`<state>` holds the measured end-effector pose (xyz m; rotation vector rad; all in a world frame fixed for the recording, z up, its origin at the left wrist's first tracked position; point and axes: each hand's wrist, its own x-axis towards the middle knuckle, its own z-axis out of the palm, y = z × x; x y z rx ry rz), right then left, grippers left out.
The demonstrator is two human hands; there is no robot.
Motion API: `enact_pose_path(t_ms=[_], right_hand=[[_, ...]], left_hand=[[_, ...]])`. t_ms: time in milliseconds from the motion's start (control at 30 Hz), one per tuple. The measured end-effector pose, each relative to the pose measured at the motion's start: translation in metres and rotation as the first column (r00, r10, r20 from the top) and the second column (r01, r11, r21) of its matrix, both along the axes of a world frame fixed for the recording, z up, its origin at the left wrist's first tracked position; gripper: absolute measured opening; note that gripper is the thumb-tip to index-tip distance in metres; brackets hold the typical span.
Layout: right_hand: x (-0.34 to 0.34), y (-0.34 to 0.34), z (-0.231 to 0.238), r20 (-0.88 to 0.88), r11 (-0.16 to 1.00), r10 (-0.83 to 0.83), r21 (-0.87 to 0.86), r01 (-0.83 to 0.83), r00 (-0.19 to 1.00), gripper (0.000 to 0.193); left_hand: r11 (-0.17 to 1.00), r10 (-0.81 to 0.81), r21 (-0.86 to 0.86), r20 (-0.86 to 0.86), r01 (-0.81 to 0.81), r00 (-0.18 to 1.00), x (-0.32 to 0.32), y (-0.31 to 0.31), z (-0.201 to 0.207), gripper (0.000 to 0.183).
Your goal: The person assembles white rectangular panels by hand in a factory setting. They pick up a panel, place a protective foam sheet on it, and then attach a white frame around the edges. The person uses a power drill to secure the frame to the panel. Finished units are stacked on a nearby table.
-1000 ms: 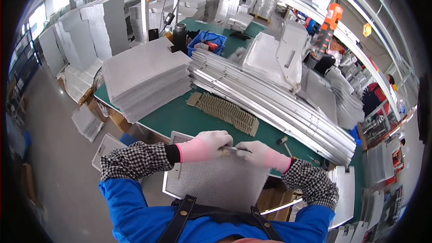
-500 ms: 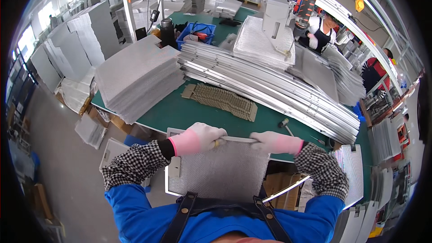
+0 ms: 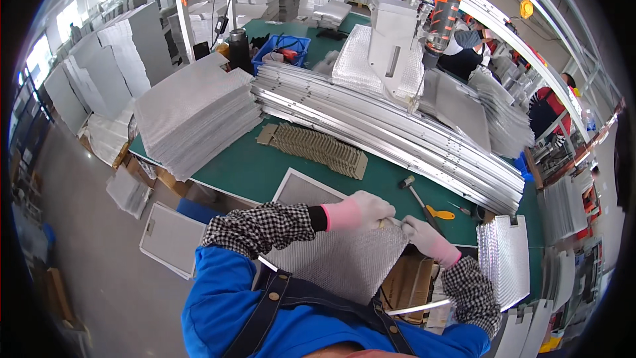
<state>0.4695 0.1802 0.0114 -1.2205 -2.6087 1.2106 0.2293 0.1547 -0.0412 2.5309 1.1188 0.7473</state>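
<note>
My gloved left hand (image 3: 363, 211) is closed on the far edge of a silver mesh panel (image 3: 331, 262), close to its right corner. With fingers closed at that corner, my right hand (image 3: 430, 238) grips the same panel. The two hands almost meet there. The sheet lies tilted against my body, over the table's near edge. A light-framed panel (image 3: 306, 189) shows from under it, beyond my left forearm. Just past my right hand lies a hammer (image 3: 416, 193) on the green table, beside a yellow-handled tool (image 3: 439, 213). My gloves cover exactly what the fingertips press on.
A row of tan metal pieces (image 3: 315, 149) lies on the green table (image 3: 232, 167). Long aluminium profiles (image 3: 391, 129) cross behind it. A tall stack of mesh sheets (image 3: 192, 119) stands at left. An orange power tool (image 3: 447, 10) hangs overhead. Cut panels (image 3: 507, 262) stand at right.
The mesh panel has turned, its held edge now slanting down to the right. My left hand moved right toward the corner; my right hand moved right and nearer. The yellow-handled tool has come into sight.
</note>
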Motion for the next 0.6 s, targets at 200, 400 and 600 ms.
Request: enact_pose_path(t_ms=[200,400,600], right_hand=[[0.005,-0.013,0.006,-0.058,0.998,0.038,0.052,-0.035,0.998,0.022],[-0.019,-0.001,0.023,0.054,0.98,0.194,-0.043,-0.192,0.979,0.023],[-0.016,0.003,0.031,0.085,0.938,0.023,-0.346,0.008,0.996,0.025]], left_hand=[[0.951,0.022,-0.309,0.049,-0.006,0.999,-0.006,-0.014,0.033,0.026],[0.803,-0.081,-0.586,0.07,0.106,0.994,-0.044,-0.024,0.07,0.034],[0.973,0.072,-0.212,-0.08,-0.087,0.994,-0.129,-0.058,0.063,0.027]])
